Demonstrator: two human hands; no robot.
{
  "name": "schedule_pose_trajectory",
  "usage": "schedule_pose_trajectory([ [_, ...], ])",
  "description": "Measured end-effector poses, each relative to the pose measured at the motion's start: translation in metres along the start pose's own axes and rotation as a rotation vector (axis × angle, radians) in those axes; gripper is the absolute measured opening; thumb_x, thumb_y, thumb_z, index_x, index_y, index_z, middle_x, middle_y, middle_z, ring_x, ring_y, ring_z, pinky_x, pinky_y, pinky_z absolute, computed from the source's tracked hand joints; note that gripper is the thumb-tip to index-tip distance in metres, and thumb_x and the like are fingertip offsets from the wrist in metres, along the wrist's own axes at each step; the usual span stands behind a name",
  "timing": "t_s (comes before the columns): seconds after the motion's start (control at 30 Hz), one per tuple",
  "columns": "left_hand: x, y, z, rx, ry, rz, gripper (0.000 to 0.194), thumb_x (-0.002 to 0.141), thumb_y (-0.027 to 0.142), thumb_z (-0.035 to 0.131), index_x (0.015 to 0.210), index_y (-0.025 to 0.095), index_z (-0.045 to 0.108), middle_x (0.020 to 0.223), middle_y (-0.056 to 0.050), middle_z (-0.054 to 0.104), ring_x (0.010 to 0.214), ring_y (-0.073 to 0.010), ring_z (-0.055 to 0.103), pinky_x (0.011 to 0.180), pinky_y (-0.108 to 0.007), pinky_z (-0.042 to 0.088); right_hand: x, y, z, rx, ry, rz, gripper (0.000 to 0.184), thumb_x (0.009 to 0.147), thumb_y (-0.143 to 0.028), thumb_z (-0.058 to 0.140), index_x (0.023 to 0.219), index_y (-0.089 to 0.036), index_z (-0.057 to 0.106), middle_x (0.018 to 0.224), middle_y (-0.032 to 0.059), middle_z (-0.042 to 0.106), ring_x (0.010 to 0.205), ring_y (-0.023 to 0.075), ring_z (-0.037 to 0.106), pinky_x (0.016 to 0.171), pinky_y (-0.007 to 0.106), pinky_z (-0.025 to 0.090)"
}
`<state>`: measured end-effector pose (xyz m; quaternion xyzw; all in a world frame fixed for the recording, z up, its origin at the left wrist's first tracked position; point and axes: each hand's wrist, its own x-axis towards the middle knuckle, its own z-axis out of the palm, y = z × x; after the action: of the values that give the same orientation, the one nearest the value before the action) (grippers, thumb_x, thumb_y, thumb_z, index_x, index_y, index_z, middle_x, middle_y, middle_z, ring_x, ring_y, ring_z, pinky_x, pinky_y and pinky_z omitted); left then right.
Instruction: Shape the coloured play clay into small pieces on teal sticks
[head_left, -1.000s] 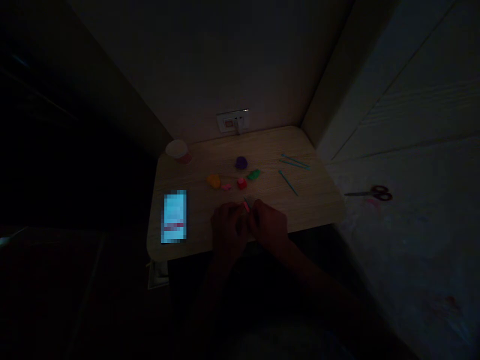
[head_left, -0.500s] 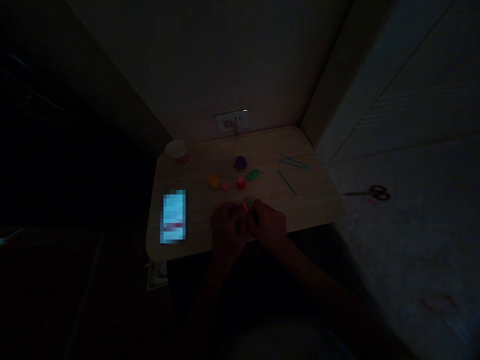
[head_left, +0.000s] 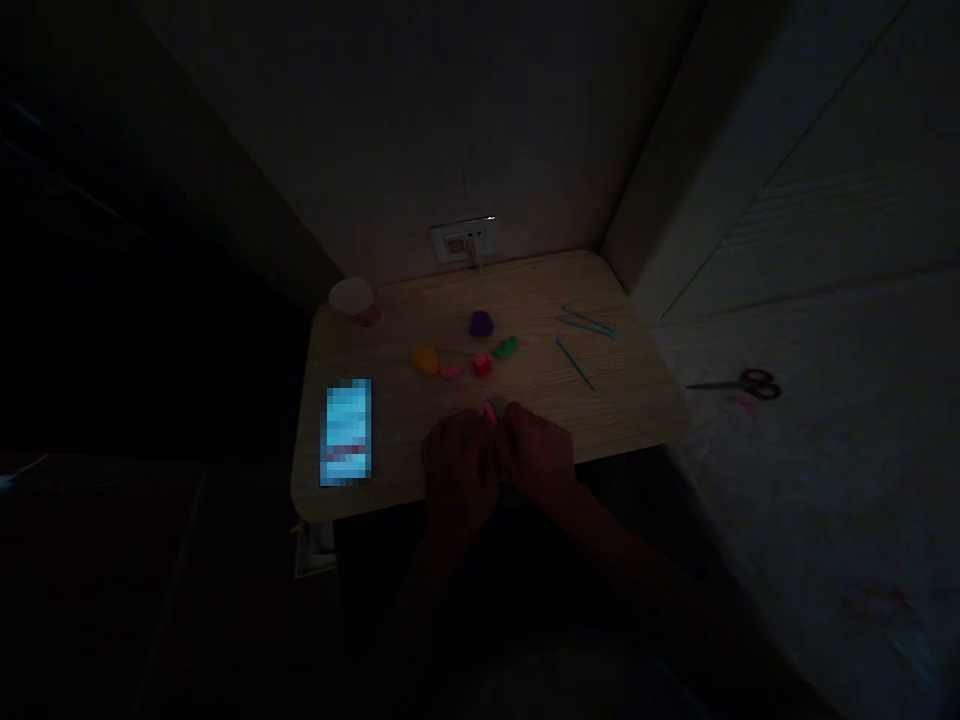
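My left hand (head_left: 459,458) and my right hand (head_left: 537,450) meet at the near edge of a small wooden table (head_left: 525,290). Between their closed fingertips pokes a small pinkish-red piece (head_left: 490,412), apparently modelling clay, nearest the left fingers. A thin greyish edge lies beside it by my right fingers; it is too dark to name. Just beyond are a red lump (head_left: 481,365), a pink lump (head_left: 451,372), an orange lump (head_left: 426,361), a green lump (head_left: 505,347) and a purple lump (head_left: 481,324).
A lit phone (head_left: 346,432) lies at the left, with a paper cup (head_left: 352,300) behind it. Thin blue sticks (head_left: 575,364) rest at the right. Scissors (head_left: 757,384) lie on the pale surface beyond the table. A wall socket (head_left: 463,241) is at the back. The room is very dark.
My hands stay together in nearly the same place, with the left fingers slightly more closed. The pinkish-red piece shows a little differently between them. Objects on the table have not moved.
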<state>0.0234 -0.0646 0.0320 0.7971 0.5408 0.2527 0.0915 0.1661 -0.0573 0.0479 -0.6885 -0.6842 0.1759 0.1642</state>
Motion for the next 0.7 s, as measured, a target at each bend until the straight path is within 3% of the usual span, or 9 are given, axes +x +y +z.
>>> schedule_pose_trajectory([
  [0.3,-0.0021,-0.0042,0.0019,-0.036,0.023,-0.008,0.040,0.093,0.020,0.060,0.133,0.020,0.061,0.132,-0.014,0.063,0.124,-0.0324,0.055,0.109,-0.053,0.045,0.0002,0.0048,-0.0034,-0.045,-0.005,0.050,0.015,0.100,-0.029,0.049,0.100,-0.020,0.062,0.091,0.0063,0.076,0.077,0.0197,0.069,0.061,0.030,0.030],
  [0.7,0.0012,-0.0002,0.0017,-0.005,-0.026,0.020,0.045,0.095,0.020,0.056,0.140,0.023,0.059,0.139,-0.014,0.061,0.130,-0.0339,0.054,0.112,-0.056,0.042,-0.0026,0.0005,0.0019,-0.022,-0.016,0.011,0.021,0.102,-0.033,0.046,0.099,-0.021,0.062,0.087,0.0065,0.075,0.077,0.0204,0.069,0.062,0.030,0.032],
])
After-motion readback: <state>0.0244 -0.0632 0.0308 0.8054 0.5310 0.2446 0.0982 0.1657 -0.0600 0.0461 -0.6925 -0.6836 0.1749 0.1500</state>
